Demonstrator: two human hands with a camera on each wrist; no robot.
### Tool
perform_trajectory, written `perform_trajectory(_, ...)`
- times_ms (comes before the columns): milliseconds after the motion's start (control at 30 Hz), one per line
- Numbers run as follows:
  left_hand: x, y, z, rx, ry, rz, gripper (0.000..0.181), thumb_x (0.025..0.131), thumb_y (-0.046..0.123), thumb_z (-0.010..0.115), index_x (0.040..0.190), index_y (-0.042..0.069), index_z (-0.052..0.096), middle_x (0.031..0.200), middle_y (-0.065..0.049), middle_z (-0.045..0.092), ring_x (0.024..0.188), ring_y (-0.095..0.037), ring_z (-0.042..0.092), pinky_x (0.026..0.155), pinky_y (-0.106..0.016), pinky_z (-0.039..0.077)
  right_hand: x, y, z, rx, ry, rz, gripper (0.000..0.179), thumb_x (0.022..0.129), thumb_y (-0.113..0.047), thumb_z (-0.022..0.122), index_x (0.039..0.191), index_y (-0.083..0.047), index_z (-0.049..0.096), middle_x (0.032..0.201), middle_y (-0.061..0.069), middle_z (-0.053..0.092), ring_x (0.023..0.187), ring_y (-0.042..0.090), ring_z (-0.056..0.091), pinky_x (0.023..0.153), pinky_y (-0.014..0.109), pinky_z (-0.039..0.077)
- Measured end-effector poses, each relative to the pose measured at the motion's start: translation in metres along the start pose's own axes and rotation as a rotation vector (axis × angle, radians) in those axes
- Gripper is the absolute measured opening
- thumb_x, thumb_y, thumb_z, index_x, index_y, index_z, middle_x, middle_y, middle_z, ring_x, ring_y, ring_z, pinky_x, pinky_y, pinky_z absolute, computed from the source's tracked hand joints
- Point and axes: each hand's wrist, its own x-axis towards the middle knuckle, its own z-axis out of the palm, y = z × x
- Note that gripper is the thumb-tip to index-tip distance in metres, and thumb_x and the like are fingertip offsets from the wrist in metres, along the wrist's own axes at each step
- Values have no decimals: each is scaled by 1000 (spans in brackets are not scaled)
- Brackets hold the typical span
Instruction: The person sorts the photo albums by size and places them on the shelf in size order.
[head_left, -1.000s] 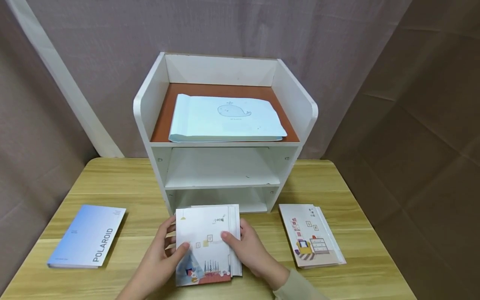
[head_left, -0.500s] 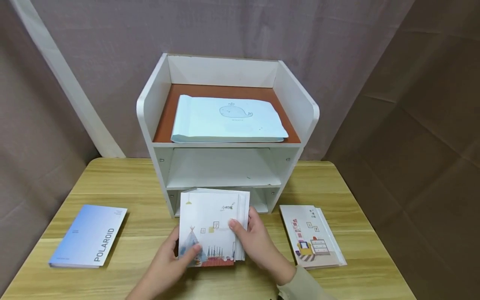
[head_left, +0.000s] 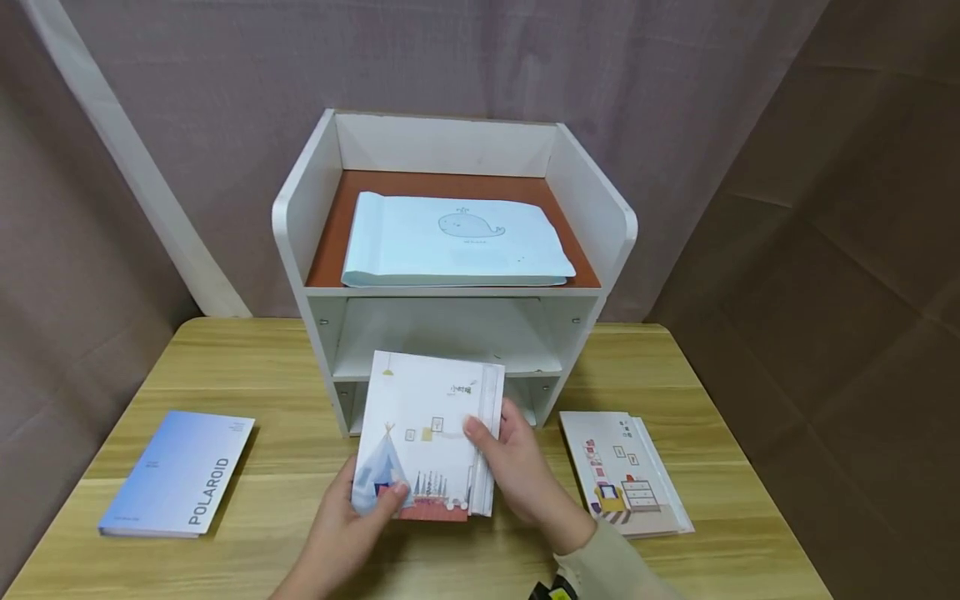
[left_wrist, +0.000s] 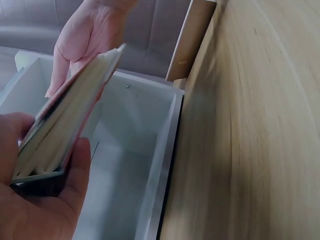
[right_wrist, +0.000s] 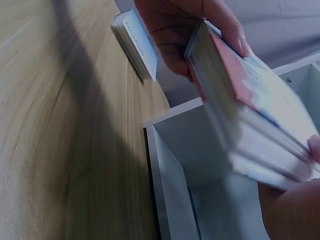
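Observation:
Both hands hold a thick white photo album (head_left: 427, 417) up off the table, in front of the lower part of a white shelf unit (head_left: 452, 292). Its cover has a blue tent, small picture frames and a red strip along the bottom. My left hand (head_left: 345, 521) grips the lower left corner, thumb on the cover. On the right edge my right hand (head_left: 525, 475) pinches with the thumb on top and fingers behind. The left wrist view shows the page block (left_wrist: 65, 120) between the two hands. In the right wrist view the album's spine side (right_wrist: 270, 145) faces the camera.
A light-blue album with a whale (head_left: 465, 237) lies on the shelf's brown top. On the wooden table (head_left: 285, 475), a blue POLAROID album (head_left: 180, 475) lies at left and another illustrated album (head_left: 622, 475) at right. Grey curtains (head_left: 450, 58) hang behind.
Both hands have raised the album and moved it forward and slightly right, toward the shelf. It now leans a little clockwise. The other albums stay where they were.

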Motion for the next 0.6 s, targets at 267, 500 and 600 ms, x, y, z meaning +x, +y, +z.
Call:
perform_trajectory(267,2,2,1,22,99,-24,29,87,12,73,113,6,61,85,-5,66,72,-16,63,64,-30,56,-1,-2,-2,-88,-55,64,55,97,-27,59,143,-15,32,113,16,65,90,33,68,73,45,57)
perform_trajectory(500,10,9,-4,42,145,-65,31,89,18,71,116,7,60,86,-8,66,73,-17,61,63,-29,54,-6,0,1,-115,-173,69,56,95,-21,63,141,-9,34,115,17,64,95,31,67,79,42,56)
perform_trajectory(600,14,12,-7,50,171,-78,31,90,21,71,116,8,60,88,-10,65,73,-17,59,64,-29,54,-9,3,3,-107,-233,88,59,94,-17,65,143,-10,33,116,17,64,98,33,66,79,43,56)
